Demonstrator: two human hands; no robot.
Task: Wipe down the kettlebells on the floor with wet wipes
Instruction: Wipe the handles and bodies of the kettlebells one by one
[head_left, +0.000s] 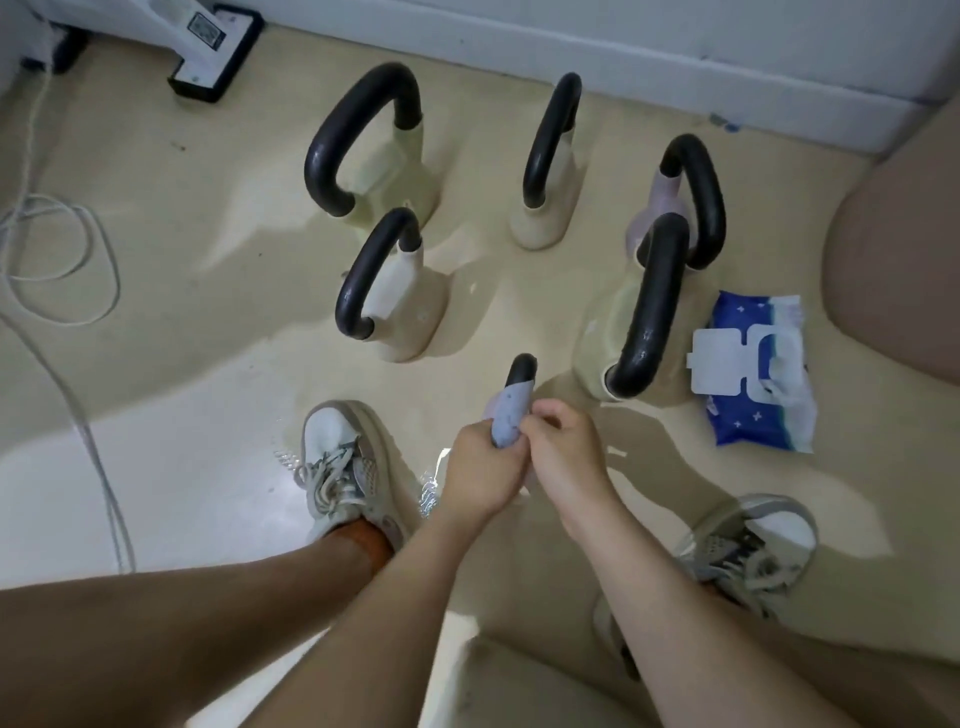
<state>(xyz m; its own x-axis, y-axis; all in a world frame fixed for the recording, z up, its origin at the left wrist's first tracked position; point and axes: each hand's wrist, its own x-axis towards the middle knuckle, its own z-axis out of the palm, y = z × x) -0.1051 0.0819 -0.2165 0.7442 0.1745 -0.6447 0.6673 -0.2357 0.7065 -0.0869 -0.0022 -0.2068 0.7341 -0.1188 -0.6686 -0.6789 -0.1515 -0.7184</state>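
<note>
Several kettlebells with black handles stand on the beige floor: a big cream one (402, 174), a cream one (545, 218) behind, a pink one (655, 205), a small cream one (410, 317) and a cream one (597, 343) near the wipes. Between my feet, a black handle (521, 368) rises with a bluish-grey wet wipe (506, 415) wrapped round it. My left hand (480, 462) grips the wipe-covered handle. My right hand (563, 449) pinches the wipe beside it. My hands hide the body of this kettlebell.
A blue wet-wipes pack (753, 369) with its white flap open lies at the right. A beige cushion (898, 260) is beyond it. A white cable (62, 260) coils at the left, and a white device on a black base (218, 47) stands by the wall. My shoes (343, 467) flank my hands.
</note>
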